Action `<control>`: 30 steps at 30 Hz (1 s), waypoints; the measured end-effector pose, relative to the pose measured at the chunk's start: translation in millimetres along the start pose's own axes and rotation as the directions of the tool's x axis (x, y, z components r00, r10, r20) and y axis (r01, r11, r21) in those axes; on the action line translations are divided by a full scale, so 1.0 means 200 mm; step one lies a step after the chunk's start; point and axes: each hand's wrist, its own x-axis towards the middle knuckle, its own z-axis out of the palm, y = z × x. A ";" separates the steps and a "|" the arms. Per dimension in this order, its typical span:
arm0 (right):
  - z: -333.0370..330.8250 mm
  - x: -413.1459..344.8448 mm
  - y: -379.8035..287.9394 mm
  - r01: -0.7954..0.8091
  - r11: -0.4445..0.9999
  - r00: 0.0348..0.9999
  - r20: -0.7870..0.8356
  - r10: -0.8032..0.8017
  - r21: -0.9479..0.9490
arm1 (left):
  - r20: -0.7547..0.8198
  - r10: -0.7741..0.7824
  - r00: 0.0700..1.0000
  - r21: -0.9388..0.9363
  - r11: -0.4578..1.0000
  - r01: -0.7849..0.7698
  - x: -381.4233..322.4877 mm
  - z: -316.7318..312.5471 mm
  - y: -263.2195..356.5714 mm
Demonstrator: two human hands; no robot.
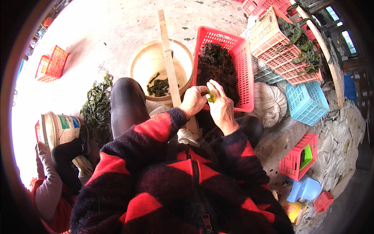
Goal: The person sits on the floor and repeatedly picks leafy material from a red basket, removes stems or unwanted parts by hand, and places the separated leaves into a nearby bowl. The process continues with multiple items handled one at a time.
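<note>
Both my hands meet above the near edge of a red plastic basket [249, 73] that holds dark, wet seaweed [217, 65]. A small yellow-green piece of seaweed [211, 96] is between the fingers of my right hand [219, 106]. My left hand [193, 99] touches it from the left with bent fingers; whether it grips the piece is hidden. Left of the basket stands a round off-white tub [138, 63] with some green seaweed [159, 87] at its bottom. A long wooden slat [168, 55] lies across the tub and runs towards my lap.
A seaweed pile [98, 108] lies left of my knee. At far left a person in a grey sleeve [51, 187] sits by a white bucket [62, 128]. On the right are an orange crate [274, 49] with seaweed, a blue crate [308, 101], a tied sack [267, 103] and a blue stool [305, 188].
</note>
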 end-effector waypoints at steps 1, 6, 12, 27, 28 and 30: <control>0.01 0.02 0.01 0.001 1.000 1.000 -0.007 -0.001 0.030 | -0.004 0.052 0.999 0.012 0.999 -0.052 0.00 0.00 0.01; 0.01 0.07 0.11 -0.283 0.941 0.921 0.325 0.214 0.184 | 0.025 0.228 0.973 0.633 0.750 -0.191 -0.03 -0.06 0.13; -0.10 0.17 0.21 -0.712 0.616 0.511 0.850 0.127 0.336 | 0.256 0.559 0.789 0.762 0.385 -0.520 -0.08 -0.08 0.31; 0.03 0.07 0.13 -0.562 0.621 0.813 0.503 0.293 0.546 | 0.225 0.357 0.907 0.808 0.452 -0.378 -0.08 -0.19 0.14; 0.05 0.06 0.10 -0.465 0.698 0.880 0.373 0.295 0.545 | 0.178 0.338 0.924 0.780 0.524 -0.342 -0.07 -0.19 0.13; 0.08 0.04 0.08 -0.418 0.775 0.903 0.307 0.300 0.474 | 0.180 0.292 0.939 0.755 0.571 -0.322 -0.06 -0.19 0.12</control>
